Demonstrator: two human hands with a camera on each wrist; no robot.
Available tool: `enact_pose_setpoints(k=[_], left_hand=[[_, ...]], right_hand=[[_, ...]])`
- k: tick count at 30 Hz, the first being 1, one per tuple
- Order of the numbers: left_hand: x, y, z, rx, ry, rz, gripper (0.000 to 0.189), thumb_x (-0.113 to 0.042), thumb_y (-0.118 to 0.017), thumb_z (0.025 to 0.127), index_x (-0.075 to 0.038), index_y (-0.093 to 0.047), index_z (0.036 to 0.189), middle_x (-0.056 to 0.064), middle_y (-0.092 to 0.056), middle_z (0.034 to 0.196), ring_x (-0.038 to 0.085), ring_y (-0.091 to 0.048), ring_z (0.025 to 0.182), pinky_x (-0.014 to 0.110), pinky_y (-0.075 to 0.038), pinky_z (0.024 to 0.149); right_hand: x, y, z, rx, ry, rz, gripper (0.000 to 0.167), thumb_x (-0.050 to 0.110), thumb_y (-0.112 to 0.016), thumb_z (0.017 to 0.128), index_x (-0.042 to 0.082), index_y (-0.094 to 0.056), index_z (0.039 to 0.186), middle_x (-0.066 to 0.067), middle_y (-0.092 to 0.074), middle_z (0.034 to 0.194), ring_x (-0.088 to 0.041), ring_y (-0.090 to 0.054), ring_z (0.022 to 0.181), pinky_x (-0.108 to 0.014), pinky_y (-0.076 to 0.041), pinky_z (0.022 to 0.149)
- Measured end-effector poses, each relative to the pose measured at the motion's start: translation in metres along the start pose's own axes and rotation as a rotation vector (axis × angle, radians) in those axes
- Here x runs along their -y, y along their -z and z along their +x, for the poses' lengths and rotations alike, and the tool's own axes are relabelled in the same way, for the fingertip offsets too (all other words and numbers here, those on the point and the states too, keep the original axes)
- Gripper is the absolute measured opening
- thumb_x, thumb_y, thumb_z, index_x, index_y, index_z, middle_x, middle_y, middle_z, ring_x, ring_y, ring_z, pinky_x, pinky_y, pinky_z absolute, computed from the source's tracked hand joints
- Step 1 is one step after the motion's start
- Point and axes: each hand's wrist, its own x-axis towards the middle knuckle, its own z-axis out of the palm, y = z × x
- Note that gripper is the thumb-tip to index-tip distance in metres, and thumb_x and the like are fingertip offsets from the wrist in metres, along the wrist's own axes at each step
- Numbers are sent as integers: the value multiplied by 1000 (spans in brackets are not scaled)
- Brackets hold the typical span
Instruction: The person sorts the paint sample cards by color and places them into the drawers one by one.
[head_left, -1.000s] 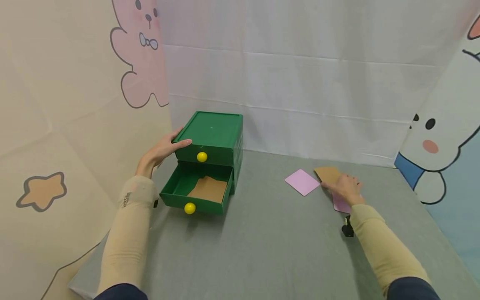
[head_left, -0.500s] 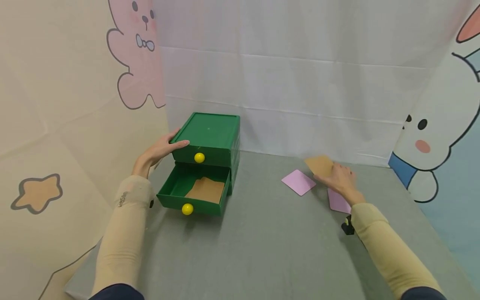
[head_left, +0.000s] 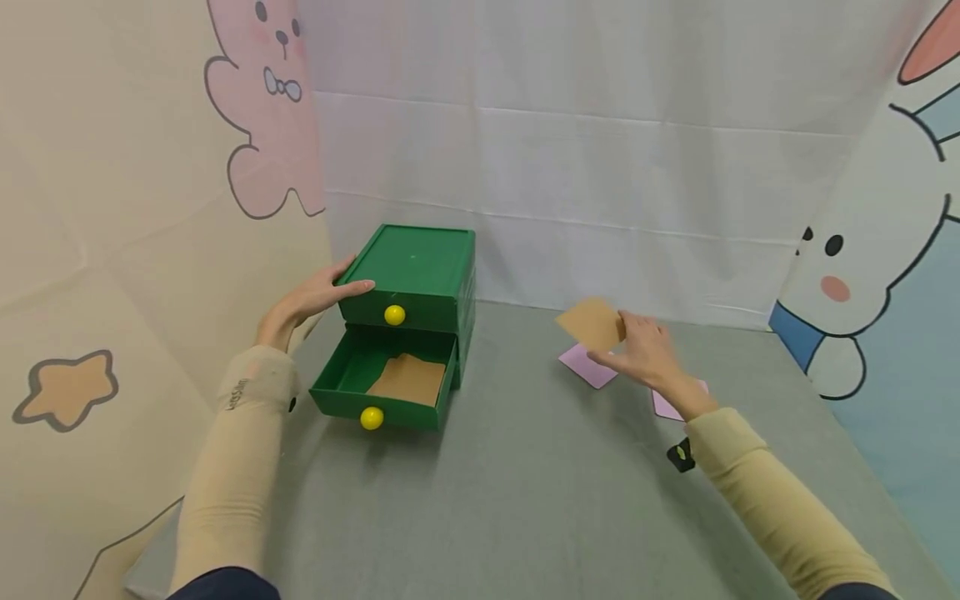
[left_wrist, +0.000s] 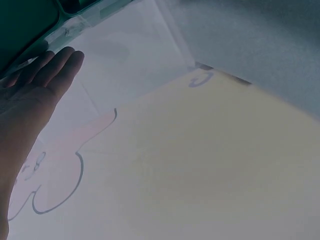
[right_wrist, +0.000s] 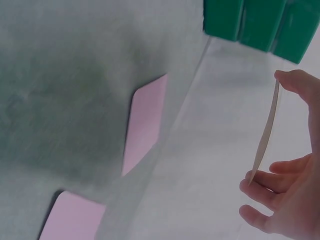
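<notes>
Brown thin square card (head_left: 587,323): shifted toward nine o'clock, pinched in right grip (head_left: 648,353).
Green plastic drawer unit (head_left: 416,260): touched at its nine o'clock side by left grip (head_left: 309,300), spread wide.

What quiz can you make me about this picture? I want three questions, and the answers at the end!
1. True or false: the open green drawer has something tan inside it.

2. Which hand is holding up the tan card?
A) the left hand
B) the right hand
C) no hand

3. Count them: how many pink cards can you see lying on the table?

Key:
1. True
2. B
3. Two
</notes>
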Motion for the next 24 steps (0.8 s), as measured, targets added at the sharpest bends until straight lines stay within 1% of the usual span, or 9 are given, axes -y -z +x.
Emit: enact_pose_setpoints(k=[2, 6, 10, 12, 17, 20, 24], left_hand=[[1, 0, 0, -2, 1, 3, 90, -61, -50, 91, -29, 5, 156, 6, 4, 164, 38, -1, 151, 69, -12, 114], [2, 1, 1, -2, -5, 9, 91, -61, -50, 91, -28, 5, 156, 9, 2, 164, 40, -3, 150, 69, -12, 114], [2, 3, 2, 3, -10, 7, 91, -61, -50, 91, -29, 5, 156, 10, 1, 164, 40, -4, 150, 68, -12, 115], [2, 4, 2, 4, -9, 3, 91, -61, -51, 91, -29, 5, 156, 9, 1, 164, 39, -3, 150, 68, -11, 115], [1, 4, 2, 3, -6, 7, 91, -61, -50, 91, -29, 5, 156, 9, 1, 164, 39, -3, 150, 68, -11, 115], [-1, 4, 1, -1, 2, 17, 91, -63, -50, 91, -31, 5, 155, 9, 1, 164, 40, -3, 150, 68, -12, 115], [-1, 5, 0, -4, 16, 23, 91, -64, -50, 90, -31, 5, 155, 9, 1, 164, 40, -4, 150, 69, -12, 114]], right_hand=[[12, 1, 0, 4, 31, 0, 91, 53, -72, 75, -6, -43, 138, -25, -60, 120, -45, -52, 112, -62, -36, 99], [34, 3, 0, 19, 77, 21, 92, 54, -74, 73, -3, -44, 139, -21, -61, 119, -41, -53, 114, -58, -36, 101], [53, 6, -1, 19, 126, 27, 91, 55, -74, 72, -2, -46, 137, -19, -62, 120, -39, -54, 113, -55, -38, 97], [62, 7, -1, 23, 154, 31, 91, 55, -74, 72, -2, -47, 137, -18, -62, 122, -38, -54, 113, -55, -39, 96], [82, 7, -1, 38, 225, 53, 91, 55, -74, 73, -2, -47, 138, -17, -60, 129, -38, -53, 117, -55, -39, 100], [94, 5, -2, 45, 274, 73, 90, 54, -74, 73, -3, -48, 137, -17, -60, 129, -37, -54, 117, -55, -40, 99], [110, 1, -3, 70, 327, 109, 89, 55, -74, 73, 0, -49, 138, -14, -61, 125, -34, -54, 114, -54, -39, 100]])
